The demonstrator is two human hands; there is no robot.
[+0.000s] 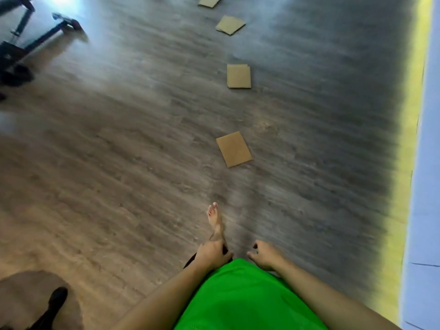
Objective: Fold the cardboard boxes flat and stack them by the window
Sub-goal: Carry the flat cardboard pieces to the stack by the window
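From the head view, I am looking down at a wood-grain floor (119,163) with four flattened cardboard pieces lying in a loose line running away from me. The nearest cardboard piece (234,149) is lying flat just ahead of my bare foot (215,221), tilted a little. The second cardboard piece (238,76) is lying farther off, squarer to me, with a second layer peeking out at its edges. The third cardboard piece (230,24) is sitting beyond that, turned at an angle, and the farthest cardboard piece (210,0) is being cut off by the top edge. No printing, label or tape is showing on any of them; the faces are reading as plain brown.

My left hand (213,254) is hanging low near my green garment (240,298), its grip loosely curled around nothing I can see. My right hand (263,254) is hanging just beside it, fingers bent loosely, gripping nothing. Both are well apart from the cardboard.

Along the right a yellow strip (409,139) is bordering a pale wall (426,186), both smeared by blur. At far left dark furniture legs (35,39) are blurring into glare, too smeared to identify. At near left a dark object (53,303) is standing on a round shadowy patch, cut off by the bottom edge.
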